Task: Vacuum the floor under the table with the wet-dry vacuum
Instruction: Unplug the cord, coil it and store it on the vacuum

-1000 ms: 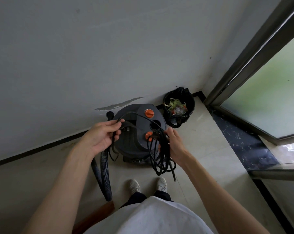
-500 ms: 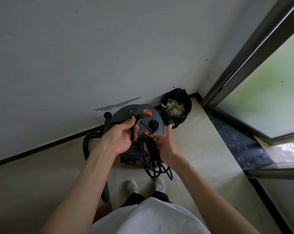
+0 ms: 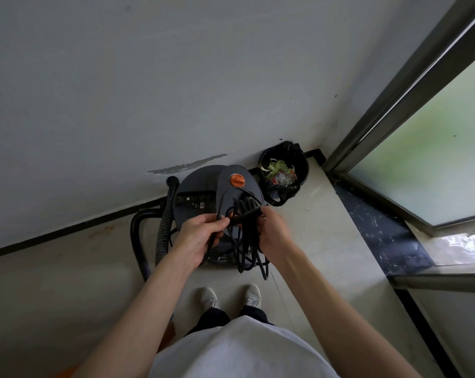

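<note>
Indoor corner: tiled floor (image 3: 307, 241), bin (image 3: 299, 165), glass door (image 3: 427, 148).

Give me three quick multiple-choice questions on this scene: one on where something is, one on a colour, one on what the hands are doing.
1. Where is the bin?
A. In the corner, right of the vacuum
B. Left of the hose
C. Between the shoes

2. What colour is the knob on the vacuum?
A. Green
B. Orange
C. White

3. What are the hands doing?
A. Both hang free
B. Both hold the cord
C. One lifts the bin

Answers:
1 A: it stands where wall meets door frame, beside the vacuum.
2 B: the round knob is plainly orange.
3 B: the left hand pinches a strand and the right hand grips the looped bundle.
</note>
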